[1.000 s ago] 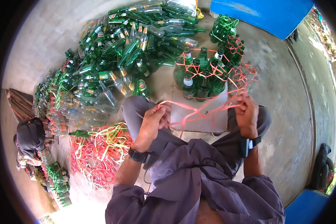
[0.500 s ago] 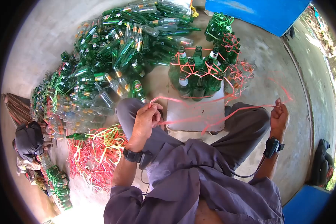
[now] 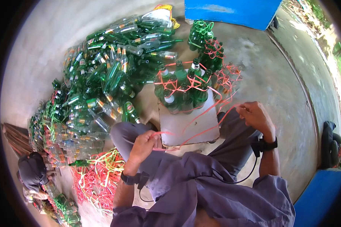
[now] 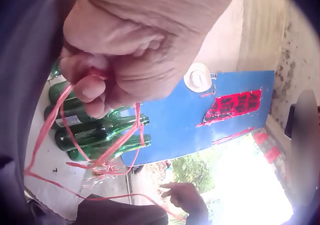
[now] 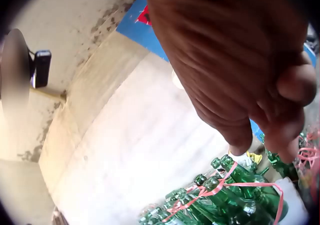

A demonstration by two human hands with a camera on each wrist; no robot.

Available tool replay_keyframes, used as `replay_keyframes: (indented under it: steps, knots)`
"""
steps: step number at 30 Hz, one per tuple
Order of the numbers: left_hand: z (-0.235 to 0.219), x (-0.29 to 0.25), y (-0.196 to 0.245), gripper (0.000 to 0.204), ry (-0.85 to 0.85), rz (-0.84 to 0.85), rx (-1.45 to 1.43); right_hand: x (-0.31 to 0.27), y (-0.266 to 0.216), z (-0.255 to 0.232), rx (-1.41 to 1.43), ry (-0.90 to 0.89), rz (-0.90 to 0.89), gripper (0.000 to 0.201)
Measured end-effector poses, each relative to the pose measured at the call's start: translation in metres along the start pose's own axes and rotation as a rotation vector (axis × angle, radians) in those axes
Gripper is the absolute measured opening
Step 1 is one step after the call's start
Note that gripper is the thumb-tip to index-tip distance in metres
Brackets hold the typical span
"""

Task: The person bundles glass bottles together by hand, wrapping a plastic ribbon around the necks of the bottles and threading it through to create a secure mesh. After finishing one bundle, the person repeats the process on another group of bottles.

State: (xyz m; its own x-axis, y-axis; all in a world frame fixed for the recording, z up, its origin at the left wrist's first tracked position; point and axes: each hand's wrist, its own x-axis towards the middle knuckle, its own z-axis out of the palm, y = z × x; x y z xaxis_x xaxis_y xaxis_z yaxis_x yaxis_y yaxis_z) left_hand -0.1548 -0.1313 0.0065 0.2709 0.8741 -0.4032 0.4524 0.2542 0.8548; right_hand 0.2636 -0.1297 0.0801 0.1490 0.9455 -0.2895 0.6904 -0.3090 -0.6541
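Note:
In the head view, several upright green bottles (image 3: 186,99) stand grouped on a white board (image 3: 170,128), ringed near their necks by pink plastic strap. A loose length of the same strap (image 4: 46,125) runs from that group and stretches between both hands in front of the board. My left hand (image 3: 143,146) pinches the strap between thumb and fingers, left of the board's near corner. Over the right knee, my right hand (image 3: 257,118) pinches another part of it at the fingertips. In the right wrist view, the fingers hide the strap's end.
A large heap of bottles (image 3: 111,73) lies against the left wall. Pink and yellow-green straps are piled (image 3: 96,176) left of the left arm. Strapped bottle bundles (image 3: 213,53) stand behind the board, before a blue panel (image 3: 231,13). Another person (image 3: 32,172) bends at far left.
My right hand first swung outward to the right, drawing out the strap, then came back inward. The left hand keeps its pinch. The head view has turned, shifting the bottles leftward.

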Motion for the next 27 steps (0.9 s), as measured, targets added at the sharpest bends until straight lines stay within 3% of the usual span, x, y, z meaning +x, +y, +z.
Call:
replay_keyframes:
  steps: [2, 4, 7, 11, 14, 18, 19, 20, 21, 27]
  knots:
    - [0.008, 0.002, -0.008, 0.02, -0.031, 0.012, 0.03, 0.018, -0.004, -0.001, -0.036, 0.019, -0.071, 0.034]
    - [0.019, 0.001, -0.014, 0.018, -0.065, -0.019, 0.09, 0.05, 0.005, 0.01, 0.006, 0.086, -0.356, 0.027]
    - [0.032, 0.002, -0.03, 0.019, -0.16, 0.109, 0.281, 0.11, 0.026, 0.058, 0.266, 0.075, -0.466, 0.018]
    - [0.046, 0.004, -0.031, 0.021, -0.257, 0.148, 0.48, 0.14, 0.023, 0.096, 0.237, 0.075, -0.596, 0.022]
    - [0.048, 0.0, -0.01, 0.025, -0.248, 0.208, 0.531, 0.168, 0.047, 0.127, 0.258, 0.086, -0.656, 0.022]
    - [0.049, 0.007, 0.003, 0.039, -0.178, 0.338, 0.589, 0.163, 0.041, 0.127, 0.246, 0.244, -0.657, 0.018]
    - [0.049, 0.01, 0.004, 0.039, -0.18, 0.338, 0.593, 0.155, 0.032, 0.116, 0.269, 0.152, -0.527, 0.017]
    - [0.049, 0.015, 0.004, 0.042, -0.096, 0.457, 0.607, 0.149, 0.026, 0.106, 0.29, 0.06, -0.396, 0.016]
    - [0.048, 0.019, 0.01, 0.044, -0.012, 0.577, 0.619, 0.148, 0.025, 0.1, 0.293, 0.063, -0.393, 0.016]
    - [0.046, 0.037, 0.051, 0.043, -0.117, 0.467, 0.55, 0.153, 0.018, 0.085, 0.607, -0.094, -0.362, 0.022]
